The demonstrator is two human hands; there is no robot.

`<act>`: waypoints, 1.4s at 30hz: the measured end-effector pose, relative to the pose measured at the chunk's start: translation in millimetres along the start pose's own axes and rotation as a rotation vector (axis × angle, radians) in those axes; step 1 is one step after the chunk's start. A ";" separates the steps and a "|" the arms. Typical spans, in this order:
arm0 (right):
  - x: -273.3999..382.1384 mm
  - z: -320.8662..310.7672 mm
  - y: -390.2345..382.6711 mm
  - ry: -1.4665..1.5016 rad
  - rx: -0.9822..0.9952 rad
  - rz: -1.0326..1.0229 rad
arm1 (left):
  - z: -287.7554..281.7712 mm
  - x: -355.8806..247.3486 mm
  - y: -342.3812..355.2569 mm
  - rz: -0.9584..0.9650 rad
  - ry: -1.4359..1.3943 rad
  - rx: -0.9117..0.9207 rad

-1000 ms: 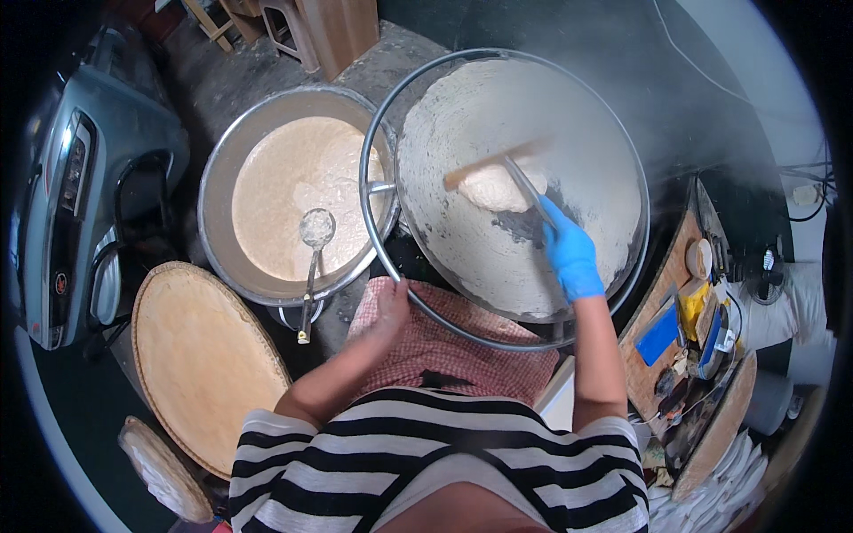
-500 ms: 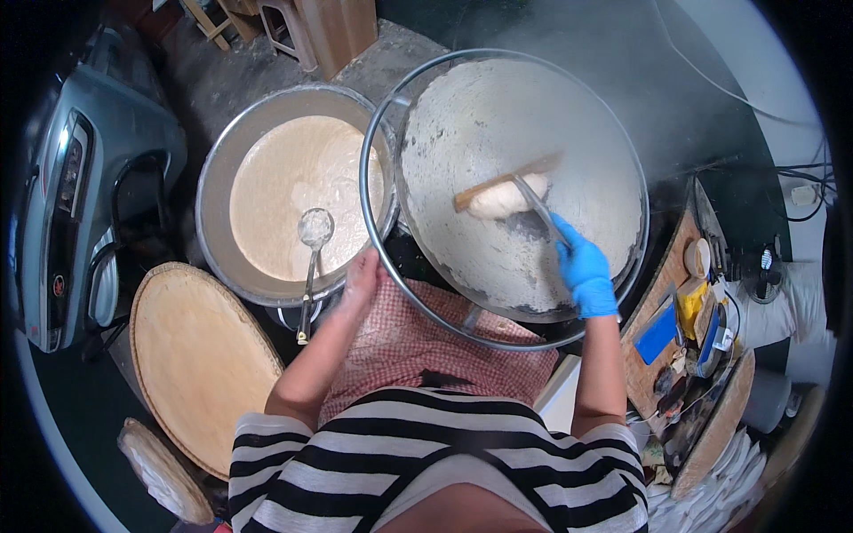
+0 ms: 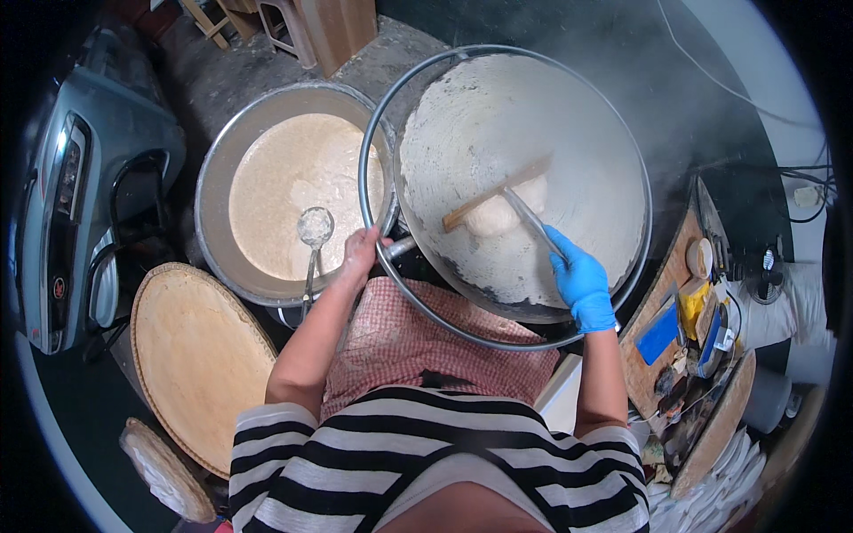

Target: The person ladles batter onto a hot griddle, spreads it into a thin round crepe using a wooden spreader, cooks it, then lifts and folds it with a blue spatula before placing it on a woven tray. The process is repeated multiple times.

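My left hand (image 3: 360, 255) is closed on the steel ring (image 3: 450, 325) around a round griddle (image 3: 462, 115), at its lower left. My right hand (image 3: 579, 282), in a blue glove, grips the metal handle of a wooden scraper (image 3: 466, 210). The scraper's blade lies against a pale lump of dough (image 3: 499, 213) on the griddle, whose surface carries a whitish film and gives off steam. Just left of the ring is a large metal pot (image 3: 220, 169) of beige batter (image 3: 280, 178), with a long-handled ladle (image 3: 315, 227) resting in it.
Round flat trays (image 3: 191, 355) lean at lower left. A grey-blue machine (image 3: 84, 204) stands at far left. A wooden cabinet (image 3: 346, 31) and stool sit at the back. On the right, a board (image 3: 662, 271) holds a blue object, yellow packet and tools, near cables (image 3: 809, 182).
My left hand has moved upward along the ring, whose spokes have shifted round. My right hand and the scraper have shifted slightly, and the dough lump now sits lower than half a second ago.
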State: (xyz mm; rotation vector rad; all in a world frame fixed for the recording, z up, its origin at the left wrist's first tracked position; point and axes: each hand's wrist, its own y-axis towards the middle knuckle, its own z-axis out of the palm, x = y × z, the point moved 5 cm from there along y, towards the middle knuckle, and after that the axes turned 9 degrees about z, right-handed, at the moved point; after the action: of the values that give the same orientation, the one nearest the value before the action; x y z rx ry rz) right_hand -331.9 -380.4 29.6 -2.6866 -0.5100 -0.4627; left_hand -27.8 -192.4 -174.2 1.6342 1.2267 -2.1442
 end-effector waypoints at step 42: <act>-38.1 64.1 -156.4 0.419 -0.028 0.254 | 23.1 23.6 -58.7 -0.086 0.029 0.103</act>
State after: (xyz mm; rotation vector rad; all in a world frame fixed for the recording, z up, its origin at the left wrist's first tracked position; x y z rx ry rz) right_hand -412.9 -229.4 4.1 -2.5271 -0.0431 -0.9285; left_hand -87.6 -163.0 -164.2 1.6874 1.2358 -2.2786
